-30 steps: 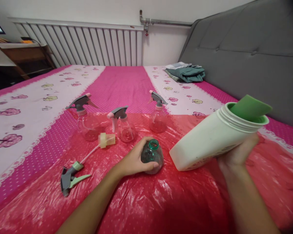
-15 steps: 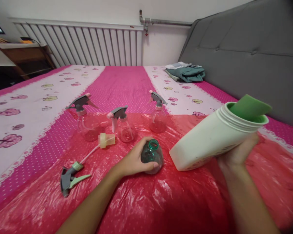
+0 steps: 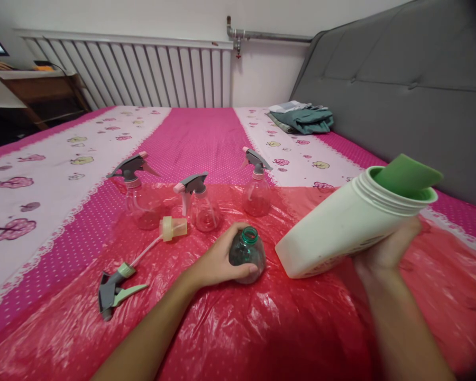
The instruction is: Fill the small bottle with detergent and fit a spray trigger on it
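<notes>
My left hand [image 3: 230, 259] is wrapped round a small green see-through spray bottle [image 3: 246, 254], upright with its neck uncovered. In my right hand [image 3: 386, 246] is a large white plastic jug [image 3: 341, 227], tilted with its wide mouth up and to the right. A green piece [image 3: 410, 174] sticks out of that mouth; what lies deeper inside is hidden. Left of my left hand, a grey and green spray head [image 3: 113, 291] lies with its tube reaching a pale yellow funnel-like piece [image 3: 173, 228].
Three clear spray bottles with grey and pink heads stand behind my hands: the left one [image 3: 143, 209], the middle one [image 3: 206, 214] and the right one [image 3: 257, 196]. Red plastic sheeting [image 3: 262, 333] covers the near bed. Folded clothes [image 3: 305, 119] lie by the grey headboard [image 3: 404, 90].
</notes>
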Action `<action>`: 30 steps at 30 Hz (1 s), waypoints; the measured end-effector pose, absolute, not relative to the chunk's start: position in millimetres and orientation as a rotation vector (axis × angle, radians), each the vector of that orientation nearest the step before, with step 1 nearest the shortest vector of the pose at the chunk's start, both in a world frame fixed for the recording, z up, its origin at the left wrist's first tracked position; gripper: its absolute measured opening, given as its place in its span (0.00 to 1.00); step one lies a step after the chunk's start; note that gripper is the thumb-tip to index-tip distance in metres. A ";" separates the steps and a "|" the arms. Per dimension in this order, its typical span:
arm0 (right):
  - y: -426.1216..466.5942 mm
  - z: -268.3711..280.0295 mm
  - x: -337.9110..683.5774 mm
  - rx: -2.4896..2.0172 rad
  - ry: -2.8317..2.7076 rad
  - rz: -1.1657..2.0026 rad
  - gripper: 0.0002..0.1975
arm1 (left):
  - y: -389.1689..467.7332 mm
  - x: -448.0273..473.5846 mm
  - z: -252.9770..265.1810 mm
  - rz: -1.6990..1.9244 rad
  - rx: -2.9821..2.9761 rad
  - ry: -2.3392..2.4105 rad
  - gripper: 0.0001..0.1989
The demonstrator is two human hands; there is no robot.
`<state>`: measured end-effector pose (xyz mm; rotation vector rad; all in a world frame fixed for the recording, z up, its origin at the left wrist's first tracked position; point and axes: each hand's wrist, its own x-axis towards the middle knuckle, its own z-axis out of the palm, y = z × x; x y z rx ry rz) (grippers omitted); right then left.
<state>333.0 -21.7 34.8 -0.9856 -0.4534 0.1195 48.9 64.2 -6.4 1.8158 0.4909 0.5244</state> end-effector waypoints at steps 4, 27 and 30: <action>-22.0 34.7 333.1 -0.994 -0.447 0.113 0.26 | 64.4 48.9 -6.7 0.516 1.822 0.498 0.36; -23.5 35.2 330.3 -0.986 -0.424 0.160 0.23 | 63.3 49.0 -2.8 0.513 1.819 0.508 0.36; -21.7 37.1 330.1 -0.977 -0.409 0.140 0.23 | 63.3 49.0 -3.4 0.509 1.815 0.506 0.36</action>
